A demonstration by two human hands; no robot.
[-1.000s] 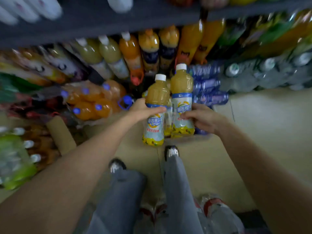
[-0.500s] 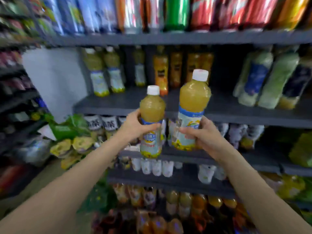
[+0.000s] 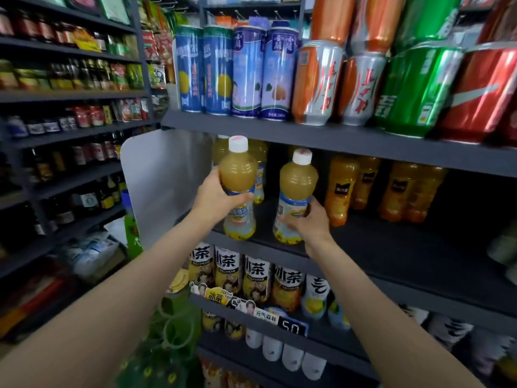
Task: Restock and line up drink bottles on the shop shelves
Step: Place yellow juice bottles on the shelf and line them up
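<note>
Head view: left hand (image 3: 216, 198) wrapped around the left juice bottle (image 3: 238, 189), fingers curled over its label, upright at the front left of the dark middle shelf (image 3: 391, 242). Right hand (image 3: 309, 224) gripping the right juice bottle (image 3: 295, 201) low on its label, upright, near the first. Orange drink bottles (image 3: 340, 189) just beside, cans (image 3: 316, 82) above.

A dark grey shelf (image 3: 391, 242) is running across the middle, carrying orange juice bottles (image 3: 340, 189) at its 2 o'clock and yellow juice bottles (image 3: 258, 169) standing at 11 o'clock. The upper shelf (image 3: 307, 135) is bearing tall blue cans (image 3: 249, 77), orange-and-silver cans (image 3: 319, 85), green cans (image 3: 414, 91) and a red can (image 3: 481, 93) at 12 to 2 o'clock.
</note>
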